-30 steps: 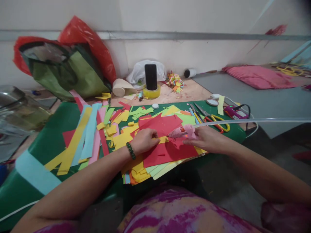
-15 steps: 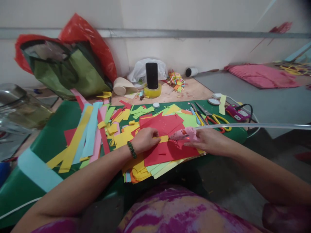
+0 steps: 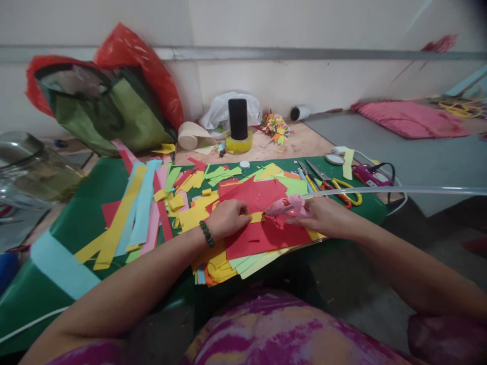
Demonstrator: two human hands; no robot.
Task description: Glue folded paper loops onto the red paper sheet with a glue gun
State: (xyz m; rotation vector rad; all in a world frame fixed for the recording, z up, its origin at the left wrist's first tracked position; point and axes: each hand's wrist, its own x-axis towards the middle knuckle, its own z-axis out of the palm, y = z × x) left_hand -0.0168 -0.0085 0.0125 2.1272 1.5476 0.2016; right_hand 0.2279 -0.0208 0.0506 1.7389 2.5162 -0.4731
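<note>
In my left hand (image 3: 228, 219) a small yellow paper strip (image 3: 257, 217) is pinched between thumb and fingers, its free end pointing right. My right hand (image 3: 325, 217) is wrapped round a pink hot glue gun (image 3: 286, 207), whose dark nozzle meets or nearly meets that free end. A long clear glue stick (image 3: 399, 190) runs out of the gun's back to the right. Both hands are over red paper sheets (image 3: 274, 238), which lie on a stack of yellow and green paper. The gun's trigger is hidden by my fingers.
Coloured paper strips (image 3: 139, 213) and scraps lie on the green mat (image 3: 57, 223) at left. Scissors (image 3: 335, 185) and a purple corded device (image 3: 373, 175) sit at right. Behind, a phone (image 3: 238, 119) stands in a yellow tape roll (image 3: 239, 144). A glass jar (image 3: 41, 172) stands far left.
My right hand and the glue gun have shifted slightly left, with the nozzle still by the yellow strip. The glue stick sits slightly higher. My left hand keeps its pinch.
</note>
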